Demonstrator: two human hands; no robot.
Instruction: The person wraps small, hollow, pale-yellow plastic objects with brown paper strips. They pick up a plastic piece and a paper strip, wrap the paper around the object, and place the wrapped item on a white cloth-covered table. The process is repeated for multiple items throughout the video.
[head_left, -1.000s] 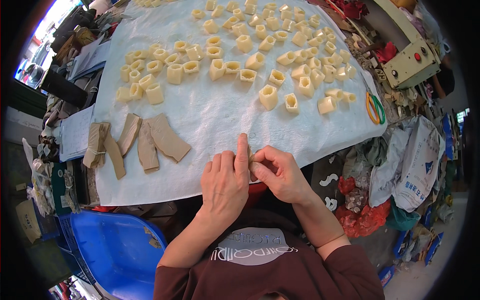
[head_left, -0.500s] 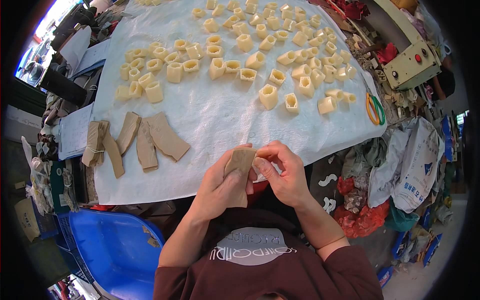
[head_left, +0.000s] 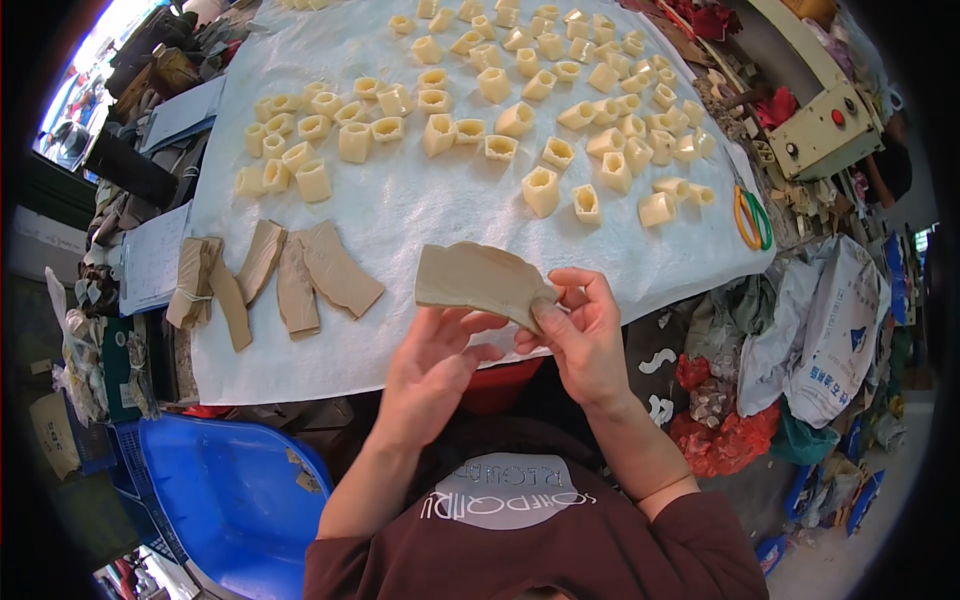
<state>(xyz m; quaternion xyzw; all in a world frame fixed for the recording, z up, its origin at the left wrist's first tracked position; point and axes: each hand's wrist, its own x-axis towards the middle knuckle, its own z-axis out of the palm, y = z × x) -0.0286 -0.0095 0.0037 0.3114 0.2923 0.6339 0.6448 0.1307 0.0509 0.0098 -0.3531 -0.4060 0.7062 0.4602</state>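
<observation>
Between my thumb and fingers, my right hand (head_left: 582,335) pinches the narrow end of a curved, flat tan piece (head_left: 478,278) with one wavy edge, perhaps leather or foam. The piece extends leftward over the table's near edge. Beneath its wide end is my left hand (head_left: 432,365), palm turned up and fingers apart, gripping nothing; whether a fingertip touches the piece I cannot tell. More tan strips (head_left: 296,285) of like shape lie at the left of the white-covered table (head_left: 400,215). One bundle of them (head_left: 193,283) is tied with thin string.
Many cream-coloured hollow blocks (head_left: 540,190) stand across the table. Scissors with orange and green handles (head_left: 752,217) lie at its right edge. A blue tub (head_left: 235,500) sits at lower left. White sacks (head_left: 830,330) and a red bag (head_left: 730,440) are at the right, below a control box (head_left: 825,130).
The tan piece has swung from upright in my left hand to nearly level, held by my right hand. My left hand has let go and opened beneath it.
</observation>
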